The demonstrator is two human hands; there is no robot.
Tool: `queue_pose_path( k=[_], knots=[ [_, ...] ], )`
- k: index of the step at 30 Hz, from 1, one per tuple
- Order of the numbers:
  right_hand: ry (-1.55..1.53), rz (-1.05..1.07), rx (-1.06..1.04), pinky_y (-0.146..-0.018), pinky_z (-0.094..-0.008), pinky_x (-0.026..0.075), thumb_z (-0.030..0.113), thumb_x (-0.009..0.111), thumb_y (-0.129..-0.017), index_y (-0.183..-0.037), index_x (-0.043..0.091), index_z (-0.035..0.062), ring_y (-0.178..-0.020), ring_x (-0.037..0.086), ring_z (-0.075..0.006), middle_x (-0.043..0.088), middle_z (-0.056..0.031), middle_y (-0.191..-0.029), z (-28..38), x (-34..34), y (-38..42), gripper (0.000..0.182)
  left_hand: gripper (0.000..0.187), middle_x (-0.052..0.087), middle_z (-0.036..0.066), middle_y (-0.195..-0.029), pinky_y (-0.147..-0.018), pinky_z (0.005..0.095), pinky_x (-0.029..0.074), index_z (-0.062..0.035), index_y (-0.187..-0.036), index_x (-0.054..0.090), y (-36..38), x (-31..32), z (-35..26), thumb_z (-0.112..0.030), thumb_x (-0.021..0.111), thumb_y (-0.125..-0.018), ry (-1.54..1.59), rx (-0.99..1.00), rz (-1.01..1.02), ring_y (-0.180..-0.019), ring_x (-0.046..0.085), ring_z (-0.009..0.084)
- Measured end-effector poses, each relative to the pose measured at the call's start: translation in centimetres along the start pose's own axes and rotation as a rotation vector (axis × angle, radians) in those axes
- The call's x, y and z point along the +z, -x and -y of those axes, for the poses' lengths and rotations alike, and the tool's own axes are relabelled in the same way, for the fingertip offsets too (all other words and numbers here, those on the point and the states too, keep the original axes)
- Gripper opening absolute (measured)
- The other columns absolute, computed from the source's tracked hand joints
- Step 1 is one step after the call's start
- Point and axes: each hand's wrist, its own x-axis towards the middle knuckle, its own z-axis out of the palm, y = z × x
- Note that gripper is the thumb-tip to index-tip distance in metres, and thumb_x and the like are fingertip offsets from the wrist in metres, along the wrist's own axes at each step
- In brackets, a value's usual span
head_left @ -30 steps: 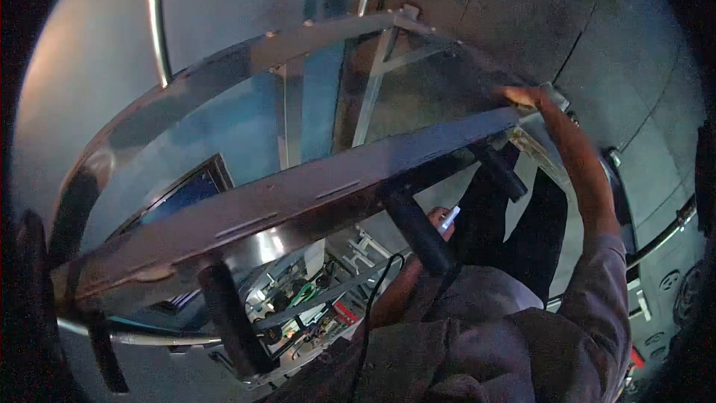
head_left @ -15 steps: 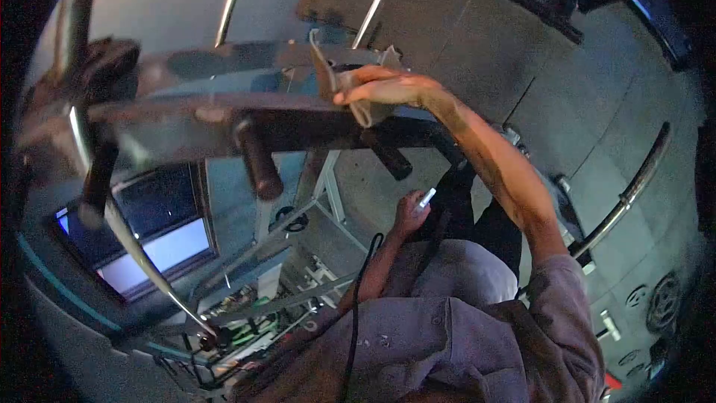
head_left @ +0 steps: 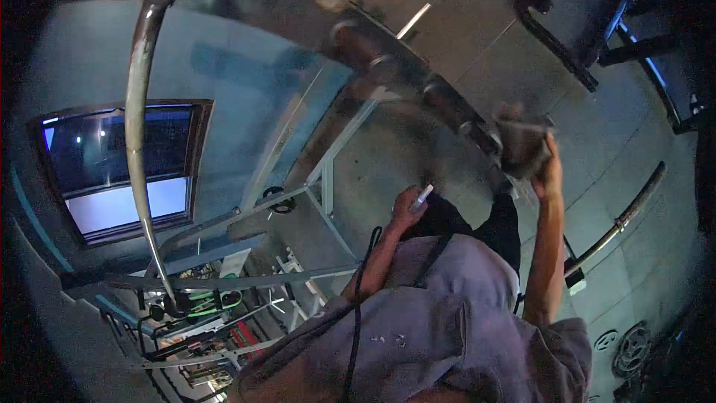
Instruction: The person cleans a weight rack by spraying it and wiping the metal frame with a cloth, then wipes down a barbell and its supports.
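Note:
My right hand (head_left: 550, 173) is raised at the right, closed on a grey-brown cloth (head_left: 522, 145) smeared by motion. The cloth is at the right end of a long dark overhead beam (head_left: 459, 112), part of a gym machine, and overlaps it in this view. Lower down, in front of my body, my left hand (head_left: 406, 209) is wrapped round a small white object (head_left: 422, 198). Only a short pale end of it sticks out past the fingers; the rest is hidden.
A curved metal bar (head_left: 136, 134) hangs at the left before a window (head_left: 127, 172). Below is a grey frame (head_left: 328, 186) and a rack with gear (head_left: 224, 313). Weight plates (head_left: 634, 347) and another chrome bar (head_left: 623, 220) are at the right. A black cord (head_left: 358, 328) crosses my shirt.
My right hand has moved right and down with the cloth along the beam. The view has turned, so the beam now slants. My left hand stays almost in place, still holding the white object.

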Motion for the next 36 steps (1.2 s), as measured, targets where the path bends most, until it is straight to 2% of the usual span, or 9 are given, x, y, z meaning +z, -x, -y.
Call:
queue_pose_path(
  k=[6,7,10,13,16,20,26,30,36],
  knots=[
    [0.289,-0.117,-0.225,-0.075,-0.0348,0.051,0.043,0.058,-0.087,-0.121,0.050,0.0053,-0.094,0.057,-0.0201,0.055,-0.0091,-0.110,-8.6,-5.2,9.1,0.052,0.024,0.059,0.009,-0.077,-0.059,0.0365,0.046,-0.0022,-0.093,0.057,-0.7,-4.2,6.6,-0.018,0.065,-0.077,0.357,-0.235,-0.347,-0.068,0.058,0.0210],
    [0.398,-0.148,-0.165,-0.059,-0.0278,0.048,0.041,0.057,-0.087,-0.111,0.056,0.0055,-0.077,0.058,-0.0134,0.058,-0.0042,-0.094,-10.5,-5.5,9.6,0.043,0.023,0.058,0.006,-0.077,-0.059,0.0340,0.045,-0.0025,-0.092,0.057,-1.6,-5.4,7.6,-0.019,0.065,-0.078,0.546,-0.281,-0.348,-0.069,0.057,0.0157],
    [0.336,-0.237,-0.144,-0.055,-0.0255,0.043,0.038,0.057,-0.088,-0.099,0.059,0.0064,-0.069,0.055,-0.0100,0.058,-0.0008,-0.083,-17.0,-4.0,11.0,0.034,0.022,0.056,0.007,-0.076,-0.061,0.0336,0.043,-0.0017,-0.087,0.056,-5.9,-9.5,5.0,-0.020,0.065,-0.079,0.466,-0.121,-0.570,-0.070,0.054,0.0152],
    [0.321,-0.213,-0.325,-0.059,-0.0265,0.045,0.033,0.057,-0.088,-0.096,0.061,0.0044,-0.069,0.056,-0.0128,0.061,-0.0044,-0.083,-23.8,-0.2,11.0,0.031,0.023,0.059,0.011,-0.069,-0.057,0.0368,0.044,-0.0025,-0.077,0.054,-11.9,-13.1,4.9,-0.022,0.066,-0.076,0.205,0.064,-0.809,-0.063,0.059,0.0221],
    [0.482,-0.386,-0.148,-0.067,-0.0280,0.046,0.028,0.058,-0.088,-0.096,0.062,0.0031,-0.078,0.057,-0.0136,0.063,-0.0056,-0.088,-27.3,3.0,11.6,0.027,0.029,0.054,0.018,-0.066,-0.058,0.0473,0.038,-0.0015,-0.071,0.049,-15.7,-20.2,-1.4,-0.025,0.065,-0.072,0.073,0.206,-0.927,-0.062,0.053,0.0388],
    [0.481,-0.277,-0.215,-0.070,-0.0285,0.045,0.034,0.066,-0.081,-0.097,0.054,0.0048,-0.080,0.056,-0.0153,0.058,-0.0049,-0.084,-24.3,8.6,14.7,0.036,0.028,0.054,0.019,-0.064,-0.053,0.0479,0.039,-0.0006,-0.066,0.050,-21.0,-25.7,-3.2,-0.024,0.063,-0.074,-0.069,0.343,-0.926,-0.061,0.055,0.0393],
    [0.382,-0.268,-0.253,-0.068,-0.0300,0.046,0.030,0.060,-0.085,-0.095,0.058,0.0025,-0.075,0.057,-0.0150,0.061,-0.0043,-0.082,-22.3,7.2,10.6,0.029,0.030,0.060,0.021,-0.066,-0.058,0.0511,0.043,-0.0008,-0.066,0.058,-26.1,-28.6,-6.6,-0.030,0.065,-0.066,-0.199,0.282,-1.025,-0.062,0.057,0.0420],
    [0.463,-0.253,-0.258,-0.070,-0.0300,0.047,0.029,0.058,-0.087,-0.094,0.062,0.0022,-0.076,0.057,-0.0149,0.062,-0.0045,-0.082,-20.3,9.8,9.1,0.028,0.036,0.062,0.021,-0.068,-0.059,0.0511,0.045,-0.0002,-0.066,0.060,-28.7,-29.4,-6.6,-0.035,0.065,-0.064,-0.267,-0.011,-0.948,-0.064,0.059,0.0412],
    [0.486,-0.167,-0.213,-0.074,-0.0294,0.046,0.031,0.059,-0.088,-0.108,0.053,0.0037,-0.084,0.056,-0.0148,0.059,-0.0055,-0.092,-18.8,7.9,5.6,0.035,0.027,0.064,0.020,-0.074,-0.059,0.0480,0.047,-0.0013,-0.068,0.060,-29.4,-29.1,-7.1,-0.028,0.064,-0.066,-0.327,0.050,-0.934,-0.069,0.062,0.0391]
  ],
)
